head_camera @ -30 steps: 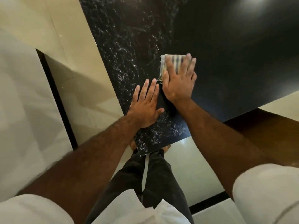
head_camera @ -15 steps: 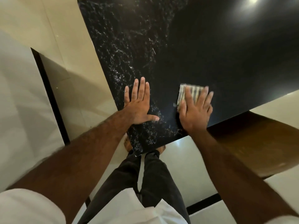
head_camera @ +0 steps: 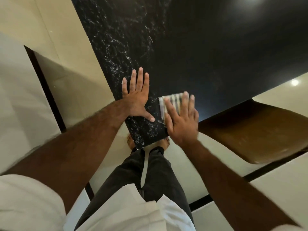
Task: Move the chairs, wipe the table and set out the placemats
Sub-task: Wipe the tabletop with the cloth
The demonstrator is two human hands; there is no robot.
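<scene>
Sliding back toward the lower centre of the frame, the fingers (head_camera: 168,108) of the right hand (head_camera: 182,124) have brought the striped cloth (head_camera: 174,100) closer to the near corner than it was half a second ago. It now lies just beside the left thumb. These fingers are straight and spread, pressing flat on the folded cloth rather than curling round it, and their tips are blurred. The left hand (head_camera: 135,99) has hardly shifted. Its fingers (head_camera: 140,77) lie released and flat on the bare black marbled worktop (head_camera: 216,47), thumb out to the side, apparently as a brace.

The cloth sits on the worktop near its lower corner, partly under the right palm, with its upper edge showing past the fingertips. At right of the frame a brown chair (head_camera: 258,130) stands clear of the worktop's edge on the cream floor (head_camera: 75,84).

The wiping step looks to be under way, with the chair by this corner seemingly already pulled out. No placemats are in view, so that step is probably still to come. Next, the cloth likely needs pushing out again across the dark stretch in the upper right, with steady flat pressure so it does not bunch or slip off the near edge.
</scene>
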